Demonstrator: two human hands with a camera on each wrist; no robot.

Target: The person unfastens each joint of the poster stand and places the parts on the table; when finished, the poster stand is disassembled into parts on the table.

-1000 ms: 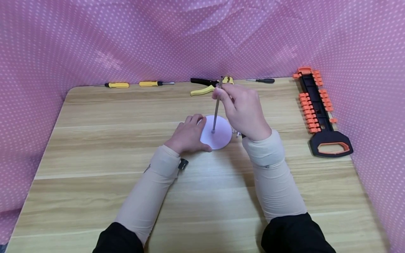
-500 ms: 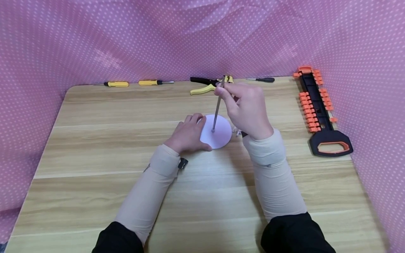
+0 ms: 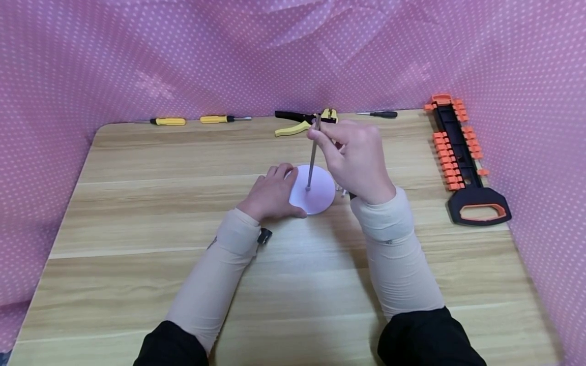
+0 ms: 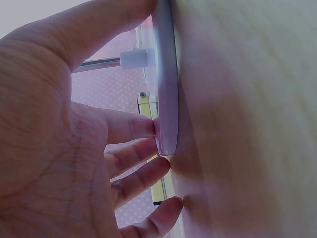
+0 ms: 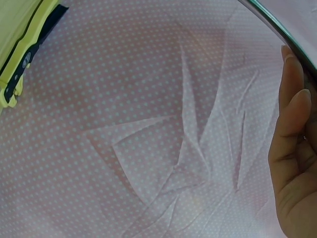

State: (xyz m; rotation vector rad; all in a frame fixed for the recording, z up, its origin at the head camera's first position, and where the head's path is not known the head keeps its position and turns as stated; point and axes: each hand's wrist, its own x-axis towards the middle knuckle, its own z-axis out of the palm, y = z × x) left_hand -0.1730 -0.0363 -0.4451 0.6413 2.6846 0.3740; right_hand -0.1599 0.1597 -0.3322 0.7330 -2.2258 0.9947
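Note:
A round white base (image 3: 322, 195) lies flat on the table with a thin metal rod (image 3: 312, 161) standing from its middle, leaning slightly. My left hand (image 3: 271, 192) grips the base's rim from the left, thumb at the near side and fingers at the far side. In the left wrist view, the thick rim (image 4: 169, 99) sits between thumb and fingertips, and a white collar (image 4: 133, 58) surrounds the rod's foot. My right hand (image 3: 359, 156) pinches the rod near its top. The right wrist view catches fingers and part of the rod (image 5: 267, 17) at its right edge.
Yellow-and-black wire strippers (image 3: 293, 130) lie behind the hands. Along the back edge are yellow screwdrivers (image 3: 170, 122) and a black screwdriver (image 3: 384, 115). A black and orange rack (image 3: 478, 206) lies at the right. Small clear pieces (image 3: 342, 191) show beside the base.
The rod's top and my right fingers swung a little to the right, then back left. My left hand and the base have stayed in place.

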